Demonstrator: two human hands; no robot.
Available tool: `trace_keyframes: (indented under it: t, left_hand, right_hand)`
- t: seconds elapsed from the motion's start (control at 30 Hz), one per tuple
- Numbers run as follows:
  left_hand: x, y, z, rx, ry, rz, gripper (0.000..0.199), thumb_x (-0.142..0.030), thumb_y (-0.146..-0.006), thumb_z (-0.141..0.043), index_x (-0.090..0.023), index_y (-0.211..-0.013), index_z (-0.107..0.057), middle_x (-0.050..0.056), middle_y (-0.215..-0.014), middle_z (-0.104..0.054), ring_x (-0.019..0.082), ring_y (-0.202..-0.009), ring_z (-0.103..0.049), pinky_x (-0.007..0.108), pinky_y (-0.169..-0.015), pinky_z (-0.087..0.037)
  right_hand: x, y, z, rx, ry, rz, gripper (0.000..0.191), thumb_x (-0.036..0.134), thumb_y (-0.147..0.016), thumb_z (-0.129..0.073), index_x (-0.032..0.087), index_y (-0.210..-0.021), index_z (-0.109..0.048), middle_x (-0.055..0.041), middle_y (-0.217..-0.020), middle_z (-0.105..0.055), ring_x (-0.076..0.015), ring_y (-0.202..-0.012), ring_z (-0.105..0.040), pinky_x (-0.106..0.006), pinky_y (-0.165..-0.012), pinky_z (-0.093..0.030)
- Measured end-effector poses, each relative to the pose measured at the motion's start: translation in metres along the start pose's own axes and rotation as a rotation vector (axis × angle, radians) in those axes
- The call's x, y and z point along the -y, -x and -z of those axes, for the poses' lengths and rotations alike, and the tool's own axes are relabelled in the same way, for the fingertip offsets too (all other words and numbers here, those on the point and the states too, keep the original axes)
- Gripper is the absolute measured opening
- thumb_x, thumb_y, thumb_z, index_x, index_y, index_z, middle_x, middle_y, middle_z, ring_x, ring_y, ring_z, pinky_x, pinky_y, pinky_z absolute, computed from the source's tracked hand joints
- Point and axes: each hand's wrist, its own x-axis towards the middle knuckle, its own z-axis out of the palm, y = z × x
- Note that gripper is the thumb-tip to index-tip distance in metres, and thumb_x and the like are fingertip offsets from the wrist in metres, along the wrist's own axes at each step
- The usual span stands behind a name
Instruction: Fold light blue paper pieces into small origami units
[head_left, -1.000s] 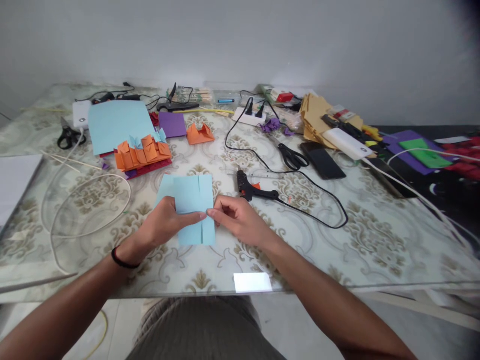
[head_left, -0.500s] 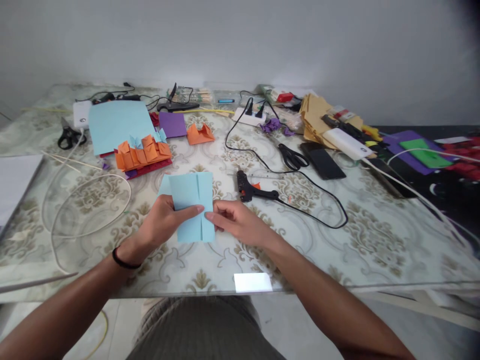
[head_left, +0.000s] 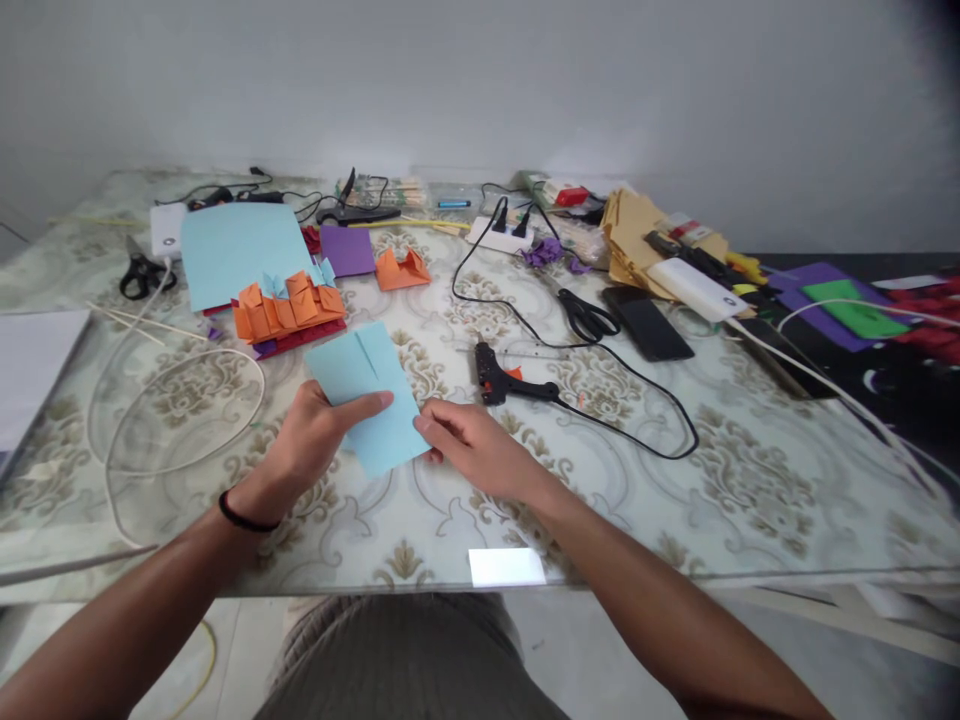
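A folded sheet of light blue paper [head_left: 375, 365] is held slanted above the table, with a fold line near its top. My left hand [head_left: 319, 430] grips its left side, thumb lying across the front and fingers hidden behind. At the lower right corner, my right hand [head_left: 461, 440] pinches the paper between thumb and fingers. Just beyond the sheet stand folded orange paper pieces [head_left: 289, 305] with light blue ones among them, on dark red paper. A black hot glue gun [head_left: 495, 372] lies to the right of my right hand.
Black scissors [head_left: 589, 315], a dark phone [head_left: 646, 322] and a white power strip [head_left: 499, 235] lie farther back. The glue gun's cord loops across the right side. A white cable [head_left: 259, 395] curls at left. Purple paper [head_left: 346, 250] and an orange folded piece [head_left: 403, 269] lie behind.
The light blue paper has turned counterclockwise and now leans to the left. My right hand has slid to its lower right corner; my left hand keeps its grip.
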Motion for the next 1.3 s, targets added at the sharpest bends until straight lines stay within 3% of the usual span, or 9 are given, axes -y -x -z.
trace_keyframes:
  t: [0.13,0.27,0.33,0.43,0.53,0.63,0.87,1.1,1.3]
  left_hand:
    - [0.001,0.003,-0.003,0.018,-0.030,-0.021,0.028,-0.032,-0.075,-0.086,-0.018,-0.096,-0.075,0.005,-0.092,-0.076,0.023,-0.081,-0.071,0.033,-0.071,-0.060]
    - [-0.014,0.007,0.000,0.200,-0.220,0.020,0.030,-0.035,-0.078,-0.084,-0.017,-0.100,-0.074,0.005,-0.094,-0.077,0.023,-0.086,-0.070,0.031,-0.072,-0.058]
    - [-0.024,0.006,0.006,0.197,-0.280,0.000,0.034,-0.038,-0.078,-0.084,-0.017,-0.103,-0.075,0.006,-0.090,-0.077,0.022,-0.079,-0.069,0.027,-0.063,-0.055]
    - [-0.035,0.001,0.015,0.141,-0.332,-0.136,0.056,-0.040,-0.077,-0.085,-0.020,-0.127,-0.069,0.007,-0.107,-0.077,0.020,-0.081,-0.069,0.024,-0.062,-0.051]
    - [-0.037,-0.001,0.018,0.218,-0.606,-0.123,0.035,-0.043,-0.080,-0.080,-0.021,-0.107,-0.080,0.005,-0.093,-0.080,0.017,-0.070,-0.066,0.023,-0.056,-0.045]
    - [-0.033,0.001,0.014,0.290,-0.793,-0.098,0.019,-0.040,-0.085,-0.074,-0.022,-0.082,-0.082,0.001,-0.080,-0.080,0.017,-0.071,-0.067,0.024,-0.061,-0.047]
    - [-0.023,0.006,0.003,0.425,-0.724,-0.092,0.018,-0.032,-0.088,-0.068,-0.021,-0.086,-0.082,0.000,-0.085,-0.083,0.018,-0.079,-0.075,0.025,-0.074,-0.055]
    - [-0.024,0.010,0.002,0.406,-0.590,-0.124,0.019,-0.033,-0.087,-0.071,-0.019,-0.086,-0.084,0.004,-0.081,-0.082,0.019,-0.072,-0.072,0.025,-0.064,-0.054]
    - [-0.042,0.004,0.016,0.253,-0.501,-0.018,0.022,-0.040,-0.076,-0.083,-0.019,-0.075,-0.085,0.005,-0.068,-0.077,0.017,-0.058,-0.064,0.024,-0.048,-0.042]
  right_hand:
    - [-0.002,-0.003,0.000,-0.123,-0.117,0.058,0.023,0.036,-0.101,-0.056,0.019,-0.085,-0.058,0.0029,-0.073,-0.052,-0.0125,-0.067,-0.050,-0.025,-0.064,-0.040]
    - [-0.005,-0.005,0.007,-0.226,-0.168,0.081,0.021,0.035,-0.096,-0.063,0.018,-0.084,-0.063,0.0027,-0.072,-0.052,-0.0121,-0.067,-0.046,-0.025,-0.063,-0.038]
    - [-0.005,-0.004,0.012,-0.206,-0.156,0.064,0.022,0.035,-0.095,-0.064,0.017,-0.081,-0.064,0.0021,-0.072,-0.055,-0.0122,-0.067,-0.048,-0.026,-0.062,-0.038]
    - [-0.004,-0.002,0.018,-0.100,-0.059,0.043,0.021,0.033,-0.094,-0.065,0.017,-0.081,-0.067,0.0012,-0.072,-0.059,-0.0125,-0.066,-0.051,-0.026,-0.062,-0.040]
    - [-0.002,-0.001,0.018,-0.061,0.043,0.039,0.017,0.030,-0.093,-0.066,0.018,-0.083,-0.071,-0.0006,-0.075,-0.065,-0.0135,-0.069,-0.055,-0.026,-0.065,-0.044]
    - [-0.002,-0.002,0.014,-0.088,0.083,0.025,0.012,0.027,-0.090,-0.067,0.018,-0.085,-0.073,-0.0017,-0.077,-0.069,-0.0140,-0.070,-0.058,-0.026,-0.067,-0.047]
    - [-0.003,-0.004,0.003,-0.063,0.054,0.045,0.004,0.020,-0.085,-0.068,0.017,-0.082,-0.070,-0.0007,-0.077,-0.068,-0.0132,-0.070,-0.058,-0.025,-0.068,-0.048]
    - [0.003,-0.002,0.007,-0.076,0.037,0.098,0.004,0.015,-0.080,-0.068,0.018,-0.078,-0.069,0.0002,-0.076,-0.068,-0.0142,-0.072,-0.059,-0.027,-0.071,-0.048]
    - [0.004,0.000,0.026,-0.149,-0.029,0.133,0.005,0.018,-0.081,-0.069,0.018,-0.077,-0.068,-0.0008,-0.077,-0.067,-0.0145,-0.074,-0.058,-0.028,-0.072,-0.048]
